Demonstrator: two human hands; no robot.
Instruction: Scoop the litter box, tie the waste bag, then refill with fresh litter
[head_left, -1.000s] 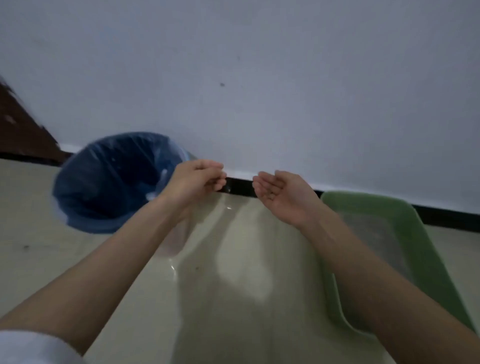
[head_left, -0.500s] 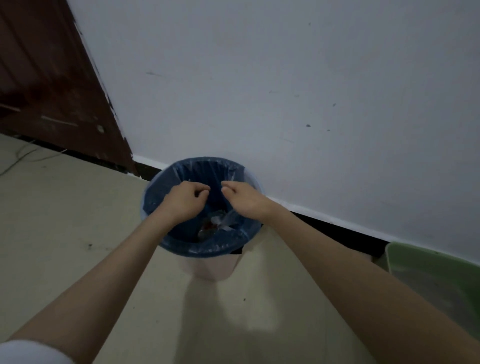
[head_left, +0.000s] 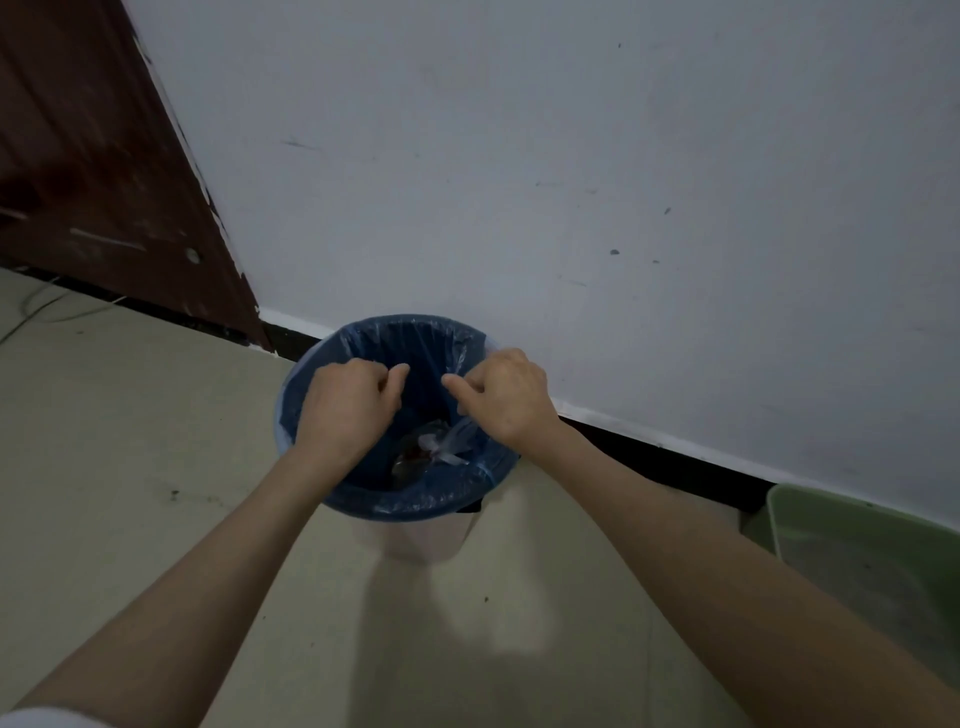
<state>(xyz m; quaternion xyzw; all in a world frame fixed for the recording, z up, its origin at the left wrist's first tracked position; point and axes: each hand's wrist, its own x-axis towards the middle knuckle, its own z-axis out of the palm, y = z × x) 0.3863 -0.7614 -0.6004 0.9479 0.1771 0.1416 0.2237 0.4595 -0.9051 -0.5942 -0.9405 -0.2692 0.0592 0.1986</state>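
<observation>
A white waste bin (head_left: 422, 540) lined with a blue waste bag (head_left: 410, 506) stands on the floor against the wall. Crumpled waste (head_left: 423, 454) lies at the bag's bottom. My left hand (head_left: 343, 410) hovers over the bin's left half, its fingers curled and pinched on the bag's film. My right hand (head_left: 511, 400) pinches the film at the right side, and a fold of plastic hangs below it. A corner of the green litter box (head_left: 857, 525) shows at the right edge, with grey litter inside.
A dark red-brown door (head_left: 104, 182) stands at the far left, with a thin cable (head_left: 47, 306) on the floor before it. A white wall with a black skirting (head_left: 675, 462) runs behind the bin. Beige floor (head_left: 130, 467) spreads around it.
My view swung left from the litter box to the bin. Both hands moved from open in front of me to over the bin, and their fingers closed on the bag.
</observation>
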